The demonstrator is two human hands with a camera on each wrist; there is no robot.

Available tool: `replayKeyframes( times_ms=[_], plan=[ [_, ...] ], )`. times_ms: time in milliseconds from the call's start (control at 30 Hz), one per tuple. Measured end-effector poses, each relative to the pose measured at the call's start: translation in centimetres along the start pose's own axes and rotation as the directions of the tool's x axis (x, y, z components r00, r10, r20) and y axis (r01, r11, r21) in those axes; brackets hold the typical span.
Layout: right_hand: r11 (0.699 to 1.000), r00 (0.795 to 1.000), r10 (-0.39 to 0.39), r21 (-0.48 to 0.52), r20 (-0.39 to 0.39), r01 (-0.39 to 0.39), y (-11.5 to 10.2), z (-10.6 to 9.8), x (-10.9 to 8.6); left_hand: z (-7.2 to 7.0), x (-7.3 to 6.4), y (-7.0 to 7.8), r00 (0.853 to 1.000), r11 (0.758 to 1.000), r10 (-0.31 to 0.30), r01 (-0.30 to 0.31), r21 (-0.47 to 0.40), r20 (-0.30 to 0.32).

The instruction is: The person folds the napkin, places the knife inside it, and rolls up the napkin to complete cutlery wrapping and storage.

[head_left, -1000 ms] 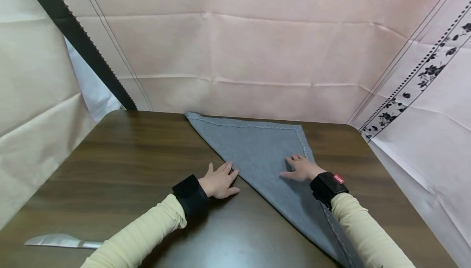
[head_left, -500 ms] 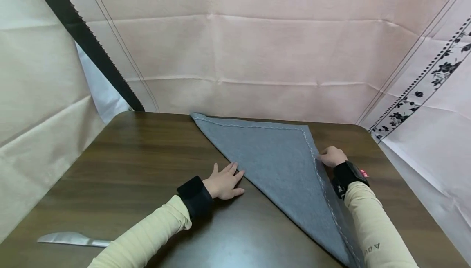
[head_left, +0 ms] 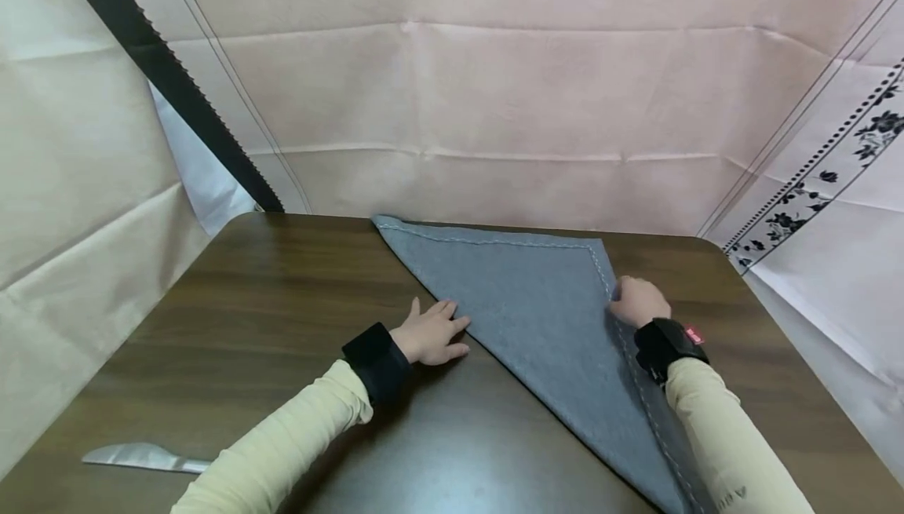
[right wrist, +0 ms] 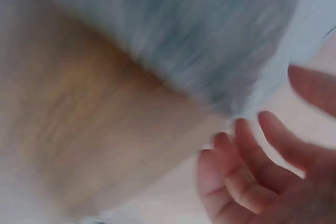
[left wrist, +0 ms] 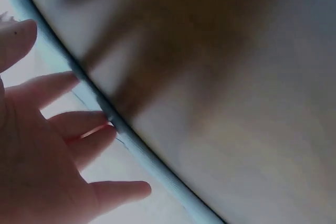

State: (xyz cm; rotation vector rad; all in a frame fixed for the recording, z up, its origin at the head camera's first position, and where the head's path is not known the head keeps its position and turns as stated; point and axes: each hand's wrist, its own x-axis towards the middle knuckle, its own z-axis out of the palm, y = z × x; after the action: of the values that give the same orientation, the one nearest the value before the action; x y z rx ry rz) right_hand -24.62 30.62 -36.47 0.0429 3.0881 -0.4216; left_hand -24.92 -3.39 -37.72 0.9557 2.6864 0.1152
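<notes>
A blue-grey cloth [head_left: 537, 326], folded into a triangle with pale stitching along two edges, lies flat on the wooden table. Its long fold slants from the far left corner down to the near right. Fingertips of my left hand [head_left: 432, 333] touch this fold at its middle, fingers spread, as the left wrist view also shows. At the stitched right edge is my right hand [head_left: 639, 302], back upward. In the right wrist view, its fingers [right wrist: 257, 161] are loosely bent beside the cloth's edge, thumb apart, with nothing between them.
A silvery knife [head_left: 137, 455] lies at the near left of the brown table [head_left: 297, 286], one end hidden behind my left sleeve. Pale hanging sheets [head_left: 452, 90] enclose the table behind and on both sides. The cloth's far corner reaches the table's back edge.
My right hand has moved from on top of the cloth rightward to its stitched edge, its fingers now more bent. The left hand has stayed at the fold. The view has shifted slightly.
</notes>
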Motion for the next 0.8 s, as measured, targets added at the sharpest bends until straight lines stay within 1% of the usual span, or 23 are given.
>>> replayKeyframes(
  times_ms=[100,167,233,300,333,467,500,600,700,733,800],
  plan=[
    [0.987,0.991,-0.123,-0.098,0.043,0.127,-2.2,0.5,-2.7,-0.2,0.4,-1.0,1.0,1.0,-0.006,0.006,0.006,0.008],
    [0.974,0.981,-0.169,-0.134,0.096,0.181,-3.7,1.1,-4.5,-0.3,0.5,-1.5,1.0,1.0,0.004,-0.004,0.007,0.015],
    [0.965,0.973,-0.185,-0.164,0.135,0.206,-4.9,1.7,-6.1,-0.4,0.4,-1.9,1.0,1.0,0.011,-0.011,0.0,0.024],
    [0.956,0.972,-0.181,-0.206,0.151,0.21,-5.6,2.1,-7.4,-0.4,0.3,-1.6,1.0,1.0,0.015,-0.015,-0.005,0.026],
    [0.951,0.972,-0.18,-0.226,0.152,0.212,-6.0,2.3,-7.7,-0.4,0.1,-1.7,1.0,1.0,0.009,-0.009,0.001,0.026],
    [0.932,0.973,-0.175,-0.292,0.151,0.213,-6.6,2.9,-8.2,-0.2,-0.9,-1.4,1.0,1.0,-0.01,0.009,0.018,0.028],
    [0.93,0.972,-0.177,-0.296,0.157,0.217,-6.6,3.0,-8.2,-0.2,-1.3,-1.4,1.0,0.999,-0.001,0.0,0.032,0.018],
    [0.929,0.964,-0.186,-0.285,0.188,0.235,-6.7,2.8,-8.0,0.1,-2.2,-1.0,1.0,0.999,-0.003,0.003,0.034,0.004],
    [0.932,0.955,-0.188,-0.264,0.231,0.248,-7.0,2.3,-7.9,0.5,-3.1,-0.7,1.0,0.999,0.001,0.0,0.05,-0.026],
    [0.933,0.951,-0.191,-0.255,0.243,0.253,-7.1,2.2,-7.8,0.6,-3.3,-0.6,1.0,0.999,-0.011,0.013,0.048,-0.025],
    [0.936,0.944,-0.19,-0.239,0.269,0.257,-7.2,2.1,-7.6,0.8,-3.9,-0.6,0.999,0.998,-0.013,0.015,0.062,-0.039]
  ],
)
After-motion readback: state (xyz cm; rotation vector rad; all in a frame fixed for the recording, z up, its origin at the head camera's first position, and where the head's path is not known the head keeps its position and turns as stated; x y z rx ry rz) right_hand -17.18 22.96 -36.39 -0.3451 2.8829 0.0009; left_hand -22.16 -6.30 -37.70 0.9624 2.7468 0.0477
